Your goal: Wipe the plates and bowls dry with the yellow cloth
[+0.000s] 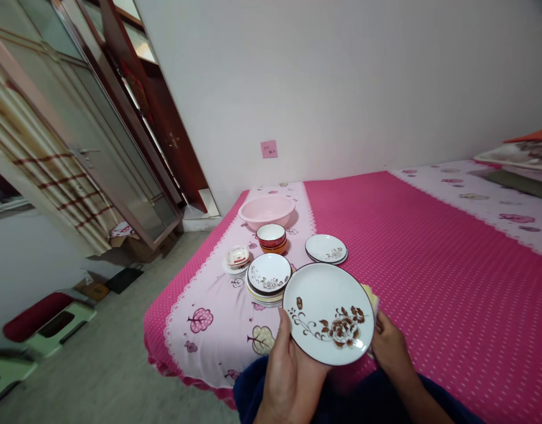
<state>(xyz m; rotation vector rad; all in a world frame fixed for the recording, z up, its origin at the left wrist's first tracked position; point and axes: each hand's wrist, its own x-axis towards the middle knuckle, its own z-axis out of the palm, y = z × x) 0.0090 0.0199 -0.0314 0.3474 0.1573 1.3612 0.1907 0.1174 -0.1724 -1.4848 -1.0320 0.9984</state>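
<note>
A white plate point(328, 300) with a dark rim and brown flower pattern is tilted up in front of me. My left hand point(288, 368) grips it at the lower left, thumb on the rim and fingers hidden underneath. At its right edge, my right hand point(391, 344) is closed on a yellow cloth point(370, 297), mostly hidden behind the plate. Just beyond lies a stack of plates point(270, 274), with a similar flowered one on top. Another small pile of flowered plates point(326, 248) rests to its right on the bed.
Red and orange bowls point(271, 237) are stacked before a pink basin point(267, 211). Small dishes point(238, 257) sit on saucers to the left. The pink bedspread point(448, 282) lies under everything. Stools point(50, 324) stand on the floor at left, near a glazed door point(103, 135).
</note>
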